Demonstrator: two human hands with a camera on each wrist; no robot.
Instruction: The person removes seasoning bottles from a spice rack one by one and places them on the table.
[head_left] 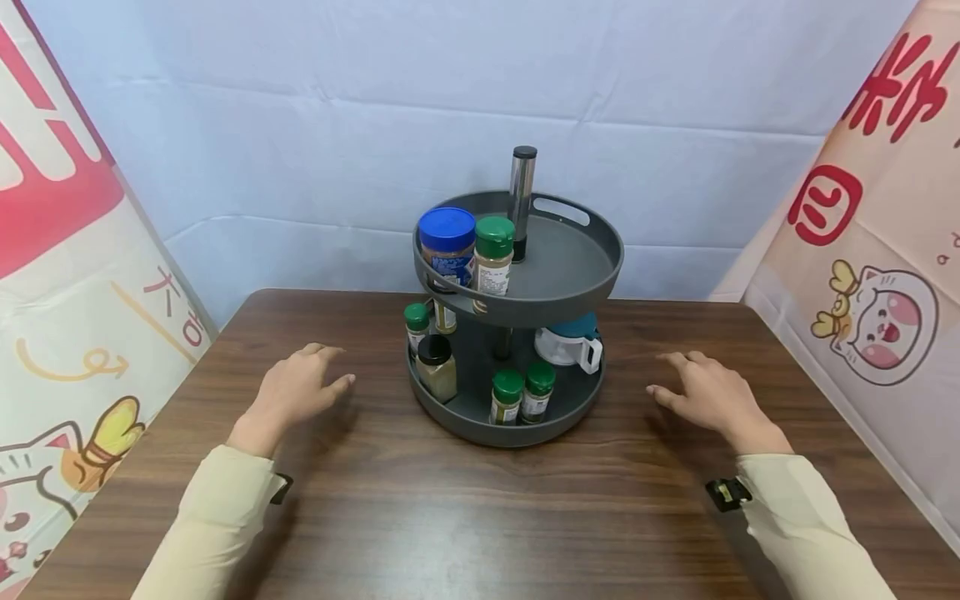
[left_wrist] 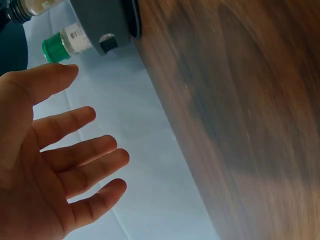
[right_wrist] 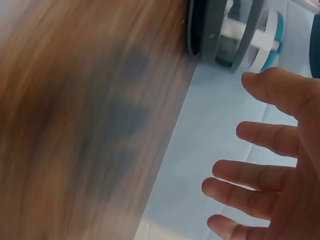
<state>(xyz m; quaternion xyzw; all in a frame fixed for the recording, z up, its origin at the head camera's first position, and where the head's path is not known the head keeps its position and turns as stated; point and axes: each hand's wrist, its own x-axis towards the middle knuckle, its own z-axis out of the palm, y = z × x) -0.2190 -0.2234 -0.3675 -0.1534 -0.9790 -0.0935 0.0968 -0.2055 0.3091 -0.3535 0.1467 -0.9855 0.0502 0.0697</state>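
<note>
A dark grey two-tier round rack (head_left: pixel 517 312) stands on the table between the two hands. On its upper tray are a blue-lidded jar (head_left: pixel 447 237) and a green-capped spice bottle (head_left: pixel 493 250). The lower tray carries a black-capped jar (head_left: pixel 437 371), several small green-capped bottles (head_left: pixel 507 396) and a white container with a teal lid (head_left: pixel 566 343). My left hand (head_left: pixel 300 387) hovers left of the rack, fingers spread and holding nothing. To the rack's right, my right hand (head_left: pixel 708 396) likewise hovers with relaxed fingers and touches nothing.
The brown wooden table (head_left: pixel 480 517) reaches back to a pale cloth backdrop (head_left: pixel 337 150). Printed cloths with cartoon figures hang at the left (head_left: pixel 67 275) and right (head_left: pixel 885 250). A metal post (head_left: pixel 522 200) rises above the upper tray.
</note>
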